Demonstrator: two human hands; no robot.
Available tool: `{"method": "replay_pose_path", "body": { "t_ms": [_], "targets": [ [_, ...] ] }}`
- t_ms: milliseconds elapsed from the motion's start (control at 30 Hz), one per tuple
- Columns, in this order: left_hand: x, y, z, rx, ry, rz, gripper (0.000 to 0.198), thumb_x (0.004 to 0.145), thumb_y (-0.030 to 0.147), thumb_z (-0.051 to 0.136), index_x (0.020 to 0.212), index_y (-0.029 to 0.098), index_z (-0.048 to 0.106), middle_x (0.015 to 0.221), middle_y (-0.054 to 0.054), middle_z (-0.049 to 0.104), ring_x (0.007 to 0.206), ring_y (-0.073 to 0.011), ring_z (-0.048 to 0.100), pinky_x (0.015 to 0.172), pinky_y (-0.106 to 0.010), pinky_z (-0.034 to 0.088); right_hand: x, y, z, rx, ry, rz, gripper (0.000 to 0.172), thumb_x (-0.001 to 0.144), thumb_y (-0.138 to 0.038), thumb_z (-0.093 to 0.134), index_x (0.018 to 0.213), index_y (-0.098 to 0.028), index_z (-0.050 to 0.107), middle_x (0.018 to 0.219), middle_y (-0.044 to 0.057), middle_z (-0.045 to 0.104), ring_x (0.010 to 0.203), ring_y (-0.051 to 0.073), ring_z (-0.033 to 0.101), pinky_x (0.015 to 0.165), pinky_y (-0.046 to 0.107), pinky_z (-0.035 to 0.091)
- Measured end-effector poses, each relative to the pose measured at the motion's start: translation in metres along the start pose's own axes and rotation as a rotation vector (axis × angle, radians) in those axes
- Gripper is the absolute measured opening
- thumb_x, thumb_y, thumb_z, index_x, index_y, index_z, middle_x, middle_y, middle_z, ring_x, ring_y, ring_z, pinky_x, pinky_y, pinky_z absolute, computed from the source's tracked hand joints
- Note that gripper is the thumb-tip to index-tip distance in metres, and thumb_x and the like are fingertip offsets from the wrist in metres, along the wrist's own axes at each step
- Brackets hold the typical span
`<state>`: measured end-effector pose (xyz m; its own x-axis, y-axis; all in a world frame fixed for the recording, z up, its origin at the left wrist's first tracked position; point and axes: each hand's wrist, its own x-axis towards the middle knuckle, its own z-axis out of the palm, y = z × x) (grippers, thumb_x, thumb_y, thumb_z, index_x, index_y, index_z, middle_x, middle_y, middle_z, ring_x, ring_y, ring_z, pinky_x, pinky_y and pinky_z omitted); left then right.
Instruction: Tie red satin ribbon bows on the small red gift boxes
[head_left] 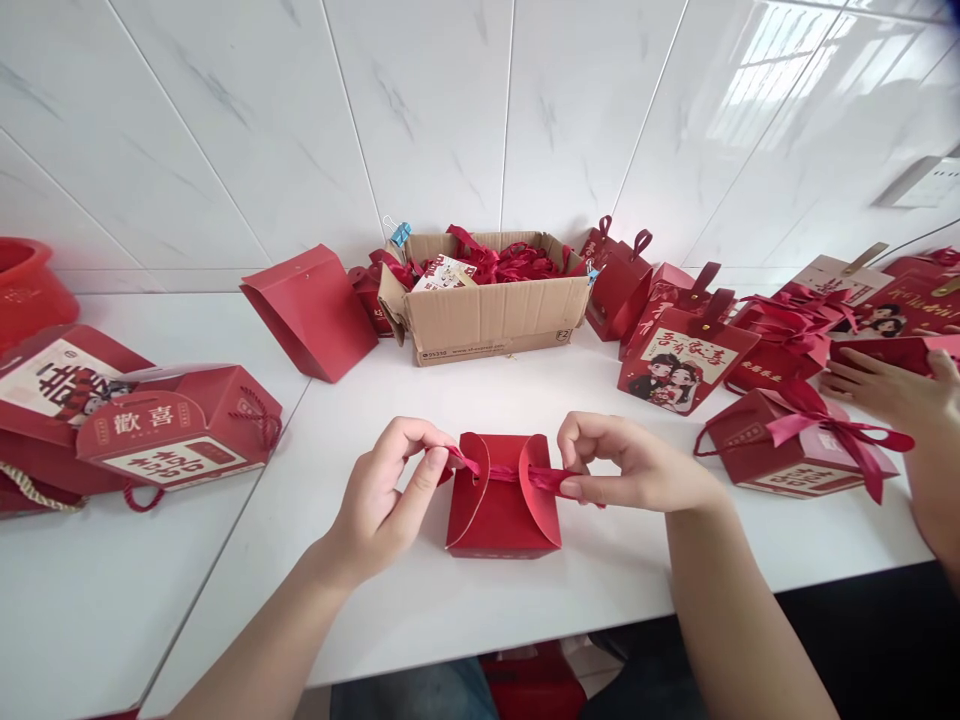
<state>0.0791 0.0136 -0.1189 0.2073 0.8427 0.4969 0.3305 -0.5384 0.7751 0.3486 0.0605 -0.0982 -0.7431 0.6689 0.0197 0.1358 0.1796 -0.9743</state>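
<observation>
A small red gift box (504, 520) stands on the white table in front of me, its curved top flaps folded inward. A dark red ribbon (510, 474) runs across its top and passes through the slots in the two side flaps. My left hand (394, 490) pinches the ribbon's left end between thumb and forefinger, just off the box's left side. On the right, my right hand (637, 470) pinches the other end in the same way. The ribbon lies over the box between both hands, and I see no knot in it.
Behind stands a cardboard box (499, 320) full of red ribbons. A plain red bag (319, 315) leans beside it. Decorated gift boxes stand left (180, 430) and right (679, 365). At far right, a co-worker's hand (889, 385) touches a red box.
</observation>
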Motion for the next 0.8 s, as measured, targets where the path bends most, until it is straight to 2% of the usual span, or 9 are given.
{"method": "replay_pose_path", "body": {
  "t_ms": [267, 367, 433, 500, 567, 600, 633, 700, 800],
  "targets": [
    [0.001, 0.006, -0.001, -0.063, 0.124, -0.004, 0.008, 0.092, 0.017, 0.052, 0.098, 0.023, 0.053, 0.081, 0.001, 0.059, 0.067, -0.0097, 0.058, 0.062, -0.022, 0.050, 0.000, 0.007, -0.004, 0.245, -0.039, -0.058, 0.015, 0.082, -0.023, 0.070, 0.085, -0.017, 0.057, 0.059, -0.003, 0.059, 0.051, 0.007, 0.053, 0.046, 0.018, 0.035],
    [0.005, 0.006, -0.006, 0.028, 0.163, 0.005, 0.008, 0.088, 0.017, 0.057, 0.093, 0.022, 0.056, 0.083, 0.000, 0.057, 0.075, -0.0123, 0.057, 0.067, -0.024, 0.049, 0.004, 0.010, -0.004, 0.267, 0.003, -0.064, 0.016, 0.082, -0.027, 0.070, 0.081, -0.017, 0.058, 0.056, -0.005, 0.054, 0.047, 0.006, 0.047, 0.043, 0.018, 0.033],
    [0.009, 0.005, -0.013, 0.096, 0.205, 0.044, 0.005, 0.085, 0.018, 0.060, 0.087, 0.021, 0.058, 0.089, -0.002, 0.057, 0.087, -0.0154, 0.057, 0.079, -0.028, 0.047, 0.010, 0.011, -0.003, 0.226, 0.105, -0.057, 0.017, 0.083, -0.032, 0.068, 0.082, -0.018, 0.058, 0.063, -0.003, 0.054, 0.053, 0.007, 0.048, 0.049, 0.020, 0.038],
    [0.013, 0.003, -0.021, 0.137, 0.312, 0.055, 0.005, 0.083, 0.022, 0.061, 0.081, 0.021, 0.057, 0.091, -0.002, 0.056, 0.093, -0.0176, 0.055, 0.085, -0.030, 0.045, 0.016, 0.012, -0.002, 0.149, 0.265, -0.061, 0.018, 0.084, -0.037, 0.066, 0.088, -0.020, 0.059, 0.079, 0.000, 0.058, 0.069, 0.010, 0.053, 0.063, 0.024, 0.045],
    [0.014, 0.002, -0.032, 0.162, 0.418, -0.033, 0.018, 0.086, 0.031, 0.059, 0.072, 0.021, 0.055, 0.082, -0.001, 0.055, 0.085, -0.0172, 0.055, 0.081, -0.030, 0.044, 0.019, 0.012, -0.002, 0.078, 0.476, -0.050, 0.021, 0.085, -0.042, 0.064, 0.091, -0.022, 0.058, 0.089, 0.001, 0.057, 0.080, 0.012, 0.054, 0.075, 0.026, 0.046],
    [0.012, 0.002, -0.037, 0.169, 0.412, -0.121, 0.027, 0.088, 0.037, 0.055, 0.067, 0.021, 0.054, 0.075, -0.001, 0.055, 0.078, -0.0169, 0.054, 0.078, -0.029, 0.044, 0.017, 0.011, -0.003, 0.048, 0.575, -0.030, 0.024, 0.086, -0.045, 0.062, 0.086, -0.022, 0.058, 0.086, 0.000, 0.057, 0.079, 0.012, 0.053, 0.074, 0.026, 0.045],
    [0.008, 0.002, -0.042, 0.169, 0.357, -0.228, 0.036, 0.090, 0.043, 0.050, 0.062, 0.021, 0.053, 0.069, -0.001, 0.054, 0.073, -0.0169, 0.054, 0.075, -0.029, 0.044, 0.013, 0.011, -0.003, 0.025, 0.643, -0.002, 0.030, 0.088, -0.048, 0.058, 0.078, -0.021, 0.057, 0.078, -0.001, 0.055, 0.074, 0.011, 0.052, 0.070, 0.025, 0.043],
    [-0.003, 0.005, -0.048, 0.130, 0.073, -0.461, 0.052, 0.093, 0.053, 0.036, 0.059, 0.021, 0.059, 0.062, -0.002, 0.059, 0.069, -0.0184, 0.056, 0.075, -0.030, 0.045, -0.001, 0.009, 0.000, 0.008, 0.608, 0.068, 0.048, 0.092, -0.055, 0.046, 0.062, -0.018, 0.054, 0.059, -0.002, 0.049, 0.058, 0.010, 0.047, 0.060, 0.024, 0.039],
    [-0.025, 0.010, -0.046, 0.025, -0.363, -0.706, 0.065, 0.093, 0.061, 0.022, 0.051, 0.021, 0.054, 0.054, -0.003, 0.057, 0.061, -0.0188, 0.054, 0.068, -0.030, 0.046, -0.026, 0.010, 0.014, 0.086, 0.156, 0.192, 0.069, 0.094, -0.063, 0.028, 0.062, -0.014, 0.064, 0.045, -0.001, 0.047, 0.041, 0.009, 0.041, 0.047, 0.025, 0.034]
  ]
}}
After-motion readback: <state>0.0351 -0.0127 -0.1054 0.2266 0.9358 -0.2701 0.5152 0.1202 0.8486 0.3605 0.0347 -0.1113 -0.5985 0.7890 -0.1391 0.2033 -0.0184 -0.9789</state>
